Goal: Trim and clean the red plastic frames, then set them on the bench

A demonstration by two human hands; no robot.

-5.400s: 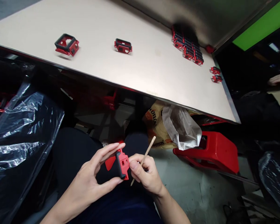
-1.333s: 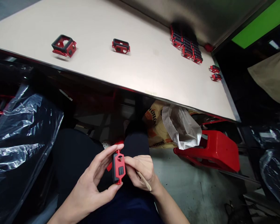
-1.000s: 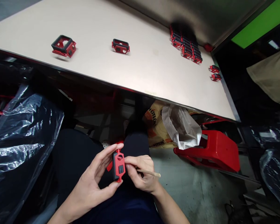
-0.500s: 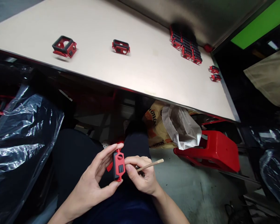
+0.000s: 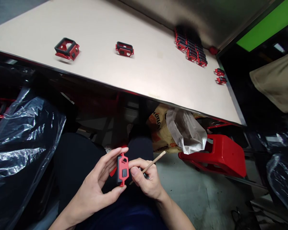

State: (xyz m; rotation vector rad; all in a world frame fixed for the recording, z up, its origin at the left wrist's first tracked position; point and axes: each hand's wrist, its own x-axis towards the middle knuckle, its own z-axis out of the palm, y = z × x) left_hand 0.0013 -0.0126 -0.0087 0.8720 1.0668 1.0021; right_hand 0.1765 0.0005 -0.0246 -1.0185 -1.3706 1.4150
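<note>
My left hand (image 5: 96, 182) grips a red and black plastic frame (image 5: 124, 166) by its two ends, between thumb and fingers. A round hole and a small dark rectangular inset show on the red face turned up to me. Close on its right, my right hand (image 5: 147, 179) is closed round a thin wooden stick (image 5: 154, 162), whose pale end points up and to the right. Something dark and shiny also shows within the right hand's grip, too small to make out. The right fingertips are at the frame's right edge; whether they touch it I cannot tell.
On the pale table (image 5: 144, 73) stand a larger red and black frame (image 5: 67, 49), a smaller one (image 5: 124, 49) and a stacked group of them (image 5: 191, 48). Below are a pale plastic bag (image 5: 187, 131) and a red stool (image 5: 225, 156). Clear plastic sheeting (image 5: 26, 143) hangs left.
The wooden stick has turned to a steeper angle in my right hand, its pale end now higher. My left hand and the frame have barely shifted.
</note>
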